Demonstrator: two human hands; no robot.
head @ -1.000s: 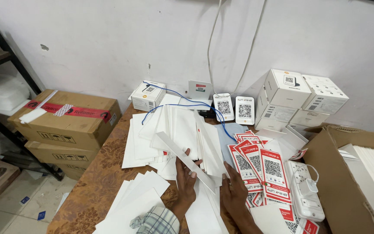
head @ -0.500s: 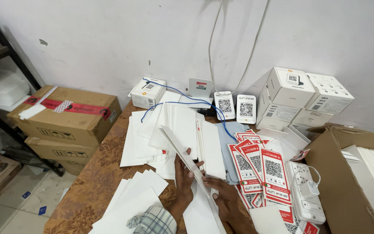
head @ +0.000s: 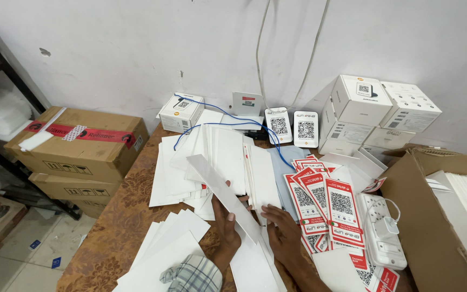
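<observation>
Low over the brown patterned tabletop (head: 115,227), the head view shows the left hand (head: 226,227) gripping a long white card strip (head: 224,190), which slants up and away to the left above stacked white sheets (head: 228,157). Just right of it, the right hand (head: 283,233) rests open, fingers spread, on white sheets near the red-and-white code cards (head: 325,208).
</observation>
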